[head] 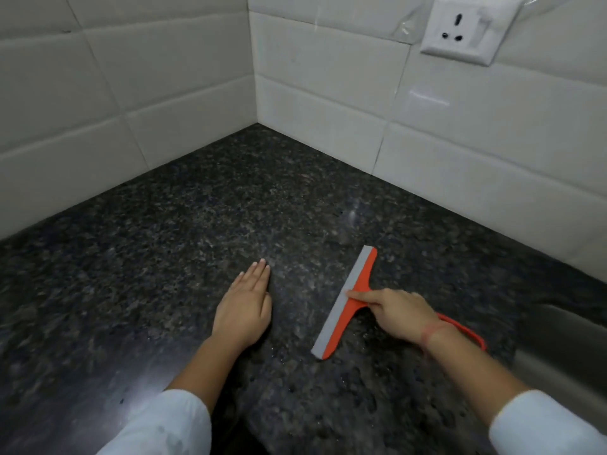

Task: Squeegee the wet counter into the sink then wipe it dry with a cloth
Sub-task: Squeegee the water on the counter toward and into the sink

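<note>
I judge I'm only squeegeeing: my right hand (pixel 394 310) grips the squeegee (pixel 359 274), left hand (pixel 244 310) flat on the desk (pixel 197 224), sink (pixel 565 343) rightward, cloth-drying not yet begun.

Counter (pixel 197 224): dark speckled granite, glossy. Orange squeegee (pixel 358 277) with a grey blade rested on it right of centre, with the blade running diagonally front to back. Left hand (pixel 244 310) lay flat on the stone, fingers straight, near the squeegee but apart from it. Steel sink (pixel 565 326) was set into the right edge.
</note>
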